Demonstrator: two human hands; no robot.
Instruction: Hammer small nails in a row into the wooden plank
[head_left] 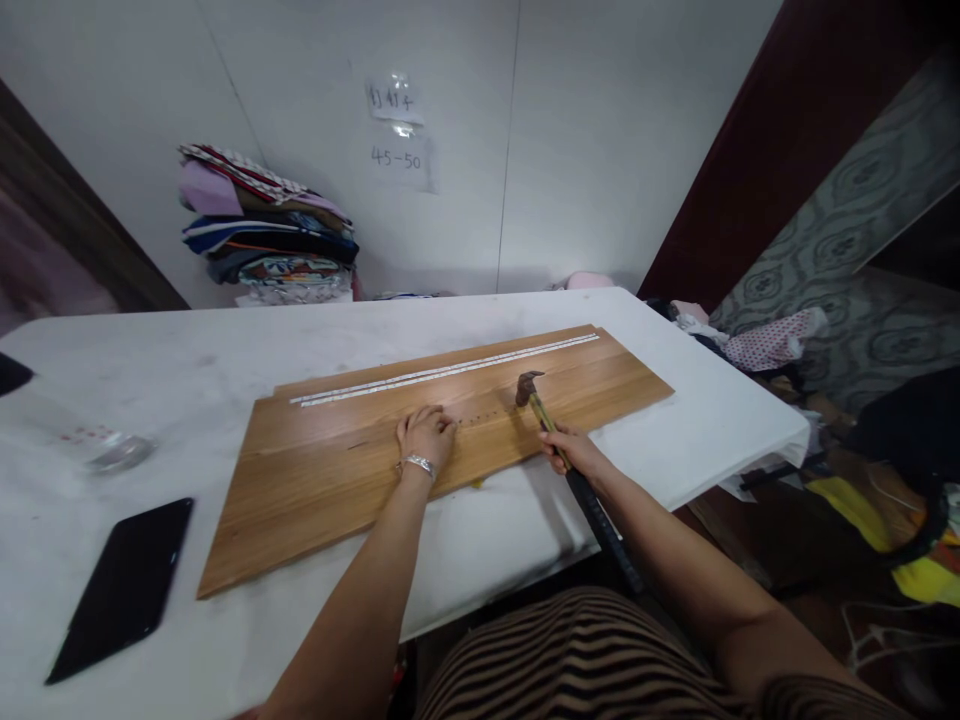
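Observation:
My right hand (571,450) grips a claw hammer (541,410) partway along its handle. The hammer's rusty head is raised a little over a long wooden board (300,500), and its black grip end reaches back toward my body. My left hand (426,438) rests on the board, left of the hammer head, with thumb and fingers pinched together. Whatever that pinch holds is too small to make out. Just right of those fingertips, a row of small nails (484,416) stands in the wood. Two white measuring strips (450,371) run lengthwise along the board's far side.
The board lies on a table with a white cover (480,545). A black tablet (124,585) and a clear plastic container (120,452) are at the left. Folded fabrics (270,225) are stacked by the back wall, where paper notes (401,160) hang. Cloth items (772,340) lie right of the table.

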